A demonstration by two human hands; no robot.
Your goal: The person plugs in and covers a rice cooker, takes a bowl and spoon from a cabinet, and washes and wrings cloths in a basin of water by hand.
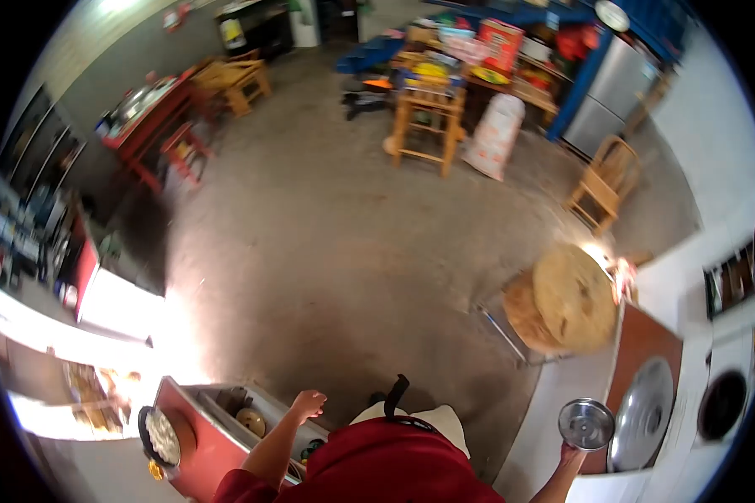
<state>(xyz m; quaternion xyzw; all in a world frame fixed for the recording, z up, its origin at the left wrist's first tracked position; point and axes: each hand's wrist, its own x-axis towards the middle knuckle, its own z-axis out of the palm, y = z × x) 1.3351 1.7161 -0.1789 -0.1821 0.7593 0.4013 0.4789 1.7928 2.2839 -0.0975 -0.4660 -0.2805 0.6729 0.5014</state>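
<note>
My right hand point(572, 455) grips a shiny round metal bowl point(586, 424) at its lower edge, beside the red-brown stove top. Close to it, a large metal lid point(643, 414) lies on that surface. On the other side, my left hand point(309, 404) hangs near the red counter point(211, 448), fingers curled in, with nothing visible in them. A dark pot point(161, 436) filled with something white stands on the counter's left end. Between the counter and my body, a round yellowish lid or pan point(252, 422) sits in a grey recess.
Two round wooden boards point(575, 298) stand ahead of the stove at right, with a metal rod point(502, 334) near them. Farther off are a wooden chair point(606, 183), a white sack point(495, 137), a cluttered table point(432, 80), a fridge point(610, 99) and a red table point(149, 126).
</note>
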